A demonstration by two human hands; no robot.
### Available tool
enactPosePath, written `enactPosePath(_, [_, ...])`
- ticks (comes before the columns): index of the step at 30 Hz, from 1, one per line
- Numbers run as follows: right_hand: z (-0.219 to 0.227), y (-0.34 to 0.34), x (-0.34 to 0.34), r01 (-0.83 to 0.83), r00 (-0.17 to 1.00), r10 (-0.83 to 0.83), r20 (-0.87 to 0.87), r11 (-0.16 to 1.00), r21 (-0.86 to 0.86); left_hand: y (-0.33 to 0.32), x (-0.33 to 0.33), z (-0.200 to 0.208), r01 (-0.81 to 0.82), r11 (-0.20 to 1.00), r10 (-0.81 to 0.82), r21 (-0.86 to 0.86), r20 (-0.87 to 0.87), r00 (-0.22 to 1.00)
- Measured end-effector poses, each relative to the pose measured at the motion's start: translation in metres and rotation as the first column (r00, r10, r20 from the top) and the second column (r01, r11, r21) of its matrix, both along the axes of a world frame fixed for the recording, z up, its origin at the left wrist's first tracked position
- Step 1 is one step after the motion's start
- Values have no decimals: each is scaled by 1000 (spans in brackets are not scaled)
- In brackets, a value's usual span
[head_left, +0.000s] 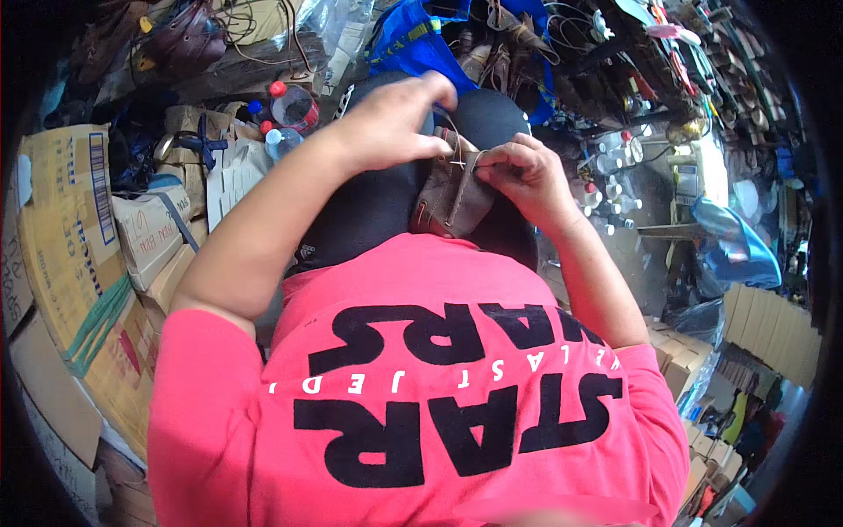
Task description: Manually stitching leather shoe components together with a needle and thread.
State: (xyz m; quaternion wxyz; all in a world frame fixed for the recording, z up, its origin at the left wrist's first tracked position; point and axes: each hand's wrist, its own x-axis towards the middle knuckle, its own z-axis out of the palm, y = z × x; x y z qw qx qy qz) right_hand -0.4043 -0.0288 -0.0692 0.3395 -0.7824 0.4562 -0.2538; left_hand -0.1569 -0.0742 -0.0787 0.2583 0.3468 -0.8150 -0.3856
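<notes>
A brown leather piece point(453, 195) that looks like a shoe upper lies over my dark-trousered lap, with a seam running down its middle. At its right edge my right hand point(525, 173) pinches the leather between thumb and fingers. Across from it, my left hand point(392, 123) is spread, its thumb close to the upper's top left edge and its fingers reaching past my knee. A thin strand point(454, 132) loops near the top of the leather, beside the left fingers. A small light cross-shaped bit point(458, 162) shows at the seam; I cannot make out what it is.
A blue bag point(417, 44) lies beyond my knees. Cardboard boxes point(66, 220) are stacked at the left, with bottles point(294, 110) nearer my leg. Several small bottles point(610, 198) stand at the right, near crowded racks point(729, 70) and a light-blue plastic bag point(736, 246).
</notes>
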Motion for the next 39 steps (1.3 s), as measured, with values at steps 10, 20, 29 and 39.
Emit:
enactPosePath(10, [-3, 16, 1, -16, 997, 1, -77, 982, -189, 32, 92, -5, -311, 940, 300, 142, 94, 949])
enactPosePath(20, [10, 1, -1, -143, 988, 150, -47, 982, 126, 28, 100, -7, -393, 889, 424, 235, -97, 900])
enactPosePath(29, [8, -5, -1, -166, 985, 170, -6, 967, 192, 32, 107, -26, -402, 867, 464, 293, -183, 867])
enactPosePath(39, [3, 4, 4, -159, 987, 158, -20, 977, -143, 52, 96, -17, -477, 852, 497, 215, -49, 866])
